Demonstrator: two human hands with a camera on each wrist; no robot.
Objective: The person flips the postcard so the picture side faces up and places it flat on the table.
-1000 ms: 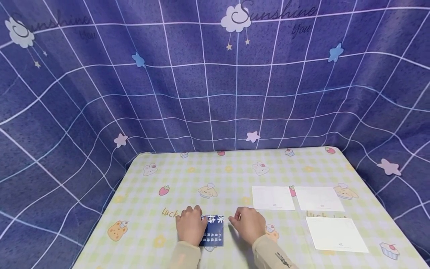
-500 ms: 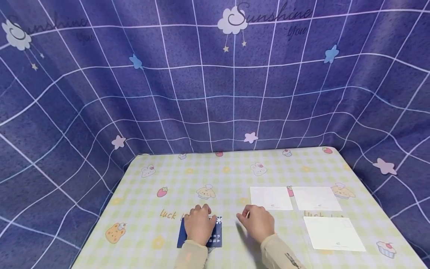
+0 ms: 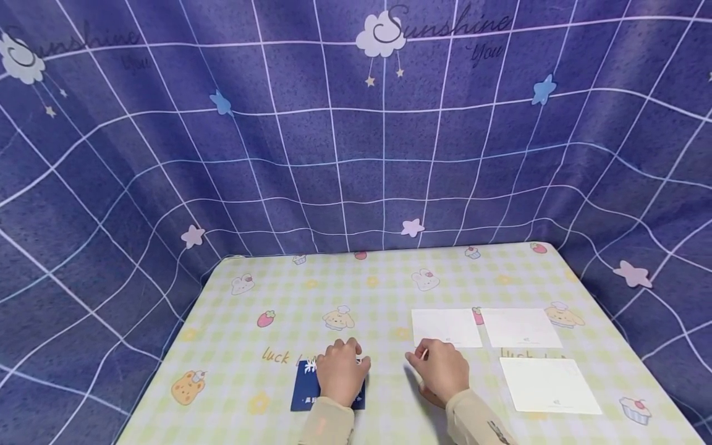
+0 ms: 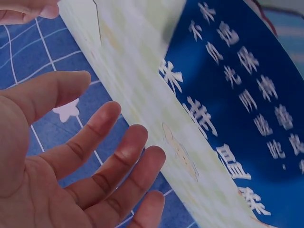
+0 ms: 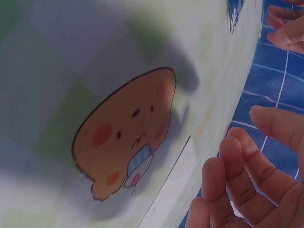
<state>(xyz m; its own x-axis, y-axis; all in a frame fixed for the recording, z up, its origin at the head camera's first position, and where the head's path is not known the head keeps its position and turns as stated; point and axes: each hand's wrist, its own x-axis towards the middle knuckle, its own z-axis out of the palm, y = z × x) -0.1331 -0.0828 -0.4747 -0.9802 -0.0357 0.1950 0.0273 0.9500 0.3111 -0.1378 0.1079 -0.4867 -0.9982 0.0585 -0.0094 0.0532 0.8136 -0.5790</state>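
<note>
Four cards in view on the desk point(image 3: 219, 346). Main one: dark-blue card point(image 3: 304, 388) w/ white characters, lying approx. flat, L of centre, directly under L hand point(image 3: 342, 372); single or stacked, can't tell. L hand is released, fingers loosely spread, no contact visible in the left wrist cam. R hand point(image 3: 443, 372) also grips nothing: fingers slightly bent, thumb apart, over a bear print point(image 5: 126, 126).

To handle the card well, I'd take opp. edges w/ thumb & fingertips, min. pressure mid-card; thin stock prob. hugs the cloth & could bend.

Around: 3 white cards point(image 3: 550, 384) on R side, i.e. two side by side at back, one nearer the person. R fingertips overlap the back-left one's lower edge in head view, so a careless sweep might nudge it. Blue curtain point(image 3: 289, 136) behind; not in the way.
</note>
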